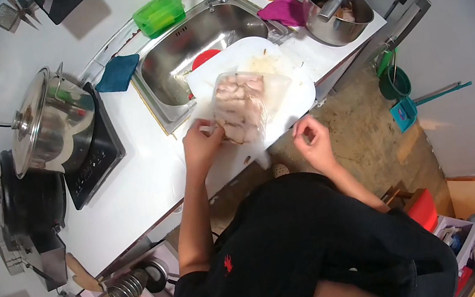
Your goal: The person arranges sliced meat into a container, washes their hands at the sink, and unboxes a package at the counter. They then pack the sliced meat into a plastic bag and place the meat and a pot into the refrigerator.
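A clear plastic bag of pale sliced meat (240,103) lies over the near part of a white cutting board (300,85). My left hand (204,143) pinches the bag's lower left edge between thumb and fingers. The bag's loose corner hangs past the counter's front edge. To the right of the bag, apart from it, is my right hand (313,141), its thumb and fingers curled into a ring with nothing visible in them. Wet brownish residue marks the board's far side.
Behind the board is a steel sink (173,59) with a red item (204,58). A steel pot (340,32) holding meat and a pan-like handle stands right, by a magenta cloth (284,11). At left a lidded pot (67,132) sits on an induction cooker (100,164).
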A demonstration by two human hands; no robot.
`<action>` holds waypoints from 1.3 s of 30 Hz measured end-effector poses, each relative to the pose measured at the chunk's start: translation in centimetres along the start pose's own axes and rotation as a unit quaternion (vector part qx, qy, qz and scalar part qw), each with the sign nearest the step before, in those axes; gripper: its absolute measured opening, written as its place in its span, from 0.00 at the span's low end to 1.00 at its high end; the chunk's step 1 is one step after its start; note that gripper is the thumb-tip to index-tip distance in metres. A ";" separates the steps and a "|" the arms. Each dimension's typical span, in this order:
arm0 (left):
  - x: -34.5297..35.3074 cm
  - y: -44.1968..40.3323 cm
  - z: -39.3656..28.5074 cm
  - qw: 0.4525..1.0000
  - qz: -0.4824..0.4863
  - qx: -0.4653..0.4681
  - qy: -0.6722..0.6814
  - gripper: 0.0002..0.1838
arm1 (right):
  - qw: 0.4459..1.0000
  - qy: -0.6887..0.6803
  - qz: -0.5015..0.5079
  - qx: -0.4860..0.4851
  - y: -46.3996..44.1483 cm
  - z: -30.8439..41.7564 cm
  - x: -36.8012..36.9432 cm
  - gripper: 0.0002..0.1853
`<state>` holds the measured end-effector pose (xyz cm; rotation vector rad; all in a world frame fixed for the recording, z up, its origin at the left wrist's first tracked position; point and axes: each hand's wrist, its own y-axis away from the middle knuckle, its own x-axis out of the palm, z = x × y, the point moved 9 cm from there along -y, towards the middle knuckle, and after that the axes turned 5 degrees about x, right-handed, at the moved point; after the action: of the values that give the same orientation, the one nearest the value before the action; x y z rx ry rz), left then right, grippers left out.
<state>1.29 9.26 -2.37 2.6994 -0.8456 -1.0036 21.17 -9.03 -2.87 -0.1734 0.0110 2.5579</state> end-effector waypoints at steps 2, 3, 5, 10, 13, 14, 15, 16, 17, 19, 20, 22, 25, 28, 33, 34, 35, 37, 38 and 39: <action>-1.8 0.6 -0.5 0.992 -0.088 0.077 -0.042 0.20 | 0.982 0.138 -0.060 -0.113 0.1 3.6 -0.9 0.16; -2.6 0.9 -0.7 0.983 -0.129 0.116 -0.064 0.22 | 0.960 0.205 -0.091 -0.166 0.4 6.0 -0.9 0.20; -2.7 -0.1 0.2 0.970 -0.113 0.214 0.029 0.25 | 0.934 0.266 -0.080 -0.223 0.5 8.4 1.5 0.30; -2.1 -0.9 -1.1 0.953 -0.057 0.275 0.116 0.17 | 0.873 0.381 0.046 -0.301 -0.3 9.6 12.1 0.44; -2.1 -1.1 0.7 0.974 -0.083 0.203 0.055 0.09 | 0.832 0.434 0.033 -0.345 -1.1 8.9 15.2 0.42; -2.2 -0.7 0.9 0.973 -0.093 0.204 0.055 0.09 | 0.835 0.435 0.021 -0.335 -1.8 8.6 15.1 0.42; -2.3 0.2 0.4 0.972 -0.102 0.204 0.054 0.09 | 0.839 0.437 0.009 -0.324 -2.4 8.6 14.9 0.42; -2.4 0.9 0.4 0.972 -0.112 0.202 0.053 0.08 | 0.842 0.438 -0.001 -0.313 -2.8 8.6 14.8 0.42; -2.3 1.2 0.8 0.966 -0.106 0.212 0.105 0.08 | 0.848 0.430 0.005 -0.310 -2.8 8.5 14.6 0.39; -2.2 2.0 0.8 0.973 -0.083 0.191 0.100 0.08 | 0.858 0.412 0.021 -0.306 -2.5 8.9 13.9 0.35; -2.1 2.3 0.8 0.976 -0.071 0.181 0.099 0.08 | 0.861 0.407 0.015 -0.303 -2.5 8.8 13.5 0.35; -1.9 2.9 0.9 0.969 -0.043 0.206 0.126 0.08 | 0.868 0.400 0.000 -0.295 -2.5 8.7 12.9 0.35; -0.4 4.8 0.3 0.965 0.010 0.212 0.151 0.07 | 0.870 0.385 -0.040 -0.305 -3.0 8.8 12.6 0.35; 0.1 6.1 1.2 0.968 0.029 0.185 0.165 0.07 | 0.837 0.429 -0.062 -0.335 -3.4 8.4 12.9 0.36; -1.4 7.3 3.2 0.983 -0.011 0.149 0.109 0.09 | 0.879 0.385 -0.031 -0.281 -3.2 7.8 11.3 0.36; -1.9 7.6 2.9 0.985 -0.029 0.147 0.083 0.11 | 0.878 0.388 -0.029 -0.277 -3.0 7.5 11.2 0.36; -2.8 8.0 0.3 0.961 -0.081 0.263 0.043 0.20 | 0.882 0.386 -0.021 -0.270 -2.9 7.3 11.1 0.37; -3.3 8.6 -3.9 0.926 -0.169 0.327 -0.088 0.24 | 0.887 0.383 -0.005 -0.258 -2.6 7.1 10.8 0.38; -2.8 8.5 -4.4 0.919 -0.183 0.333 -0.105 0.25 | 0.886 0.381 -0.011 -0.263 -2.6 7.1 10.7 0.39; -2.3 8.4 -4.9 0.912 -0.198 0.340 -0.121 0.26 | 0.885 0.380 -0.017 -0.268 -2.6 7.0 10.6 0.40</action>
<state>-0.82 3.23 5.29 3.4968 -0.8190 -1.3516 12.95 -0.82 2.78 -1.3550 -0.3962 2.2271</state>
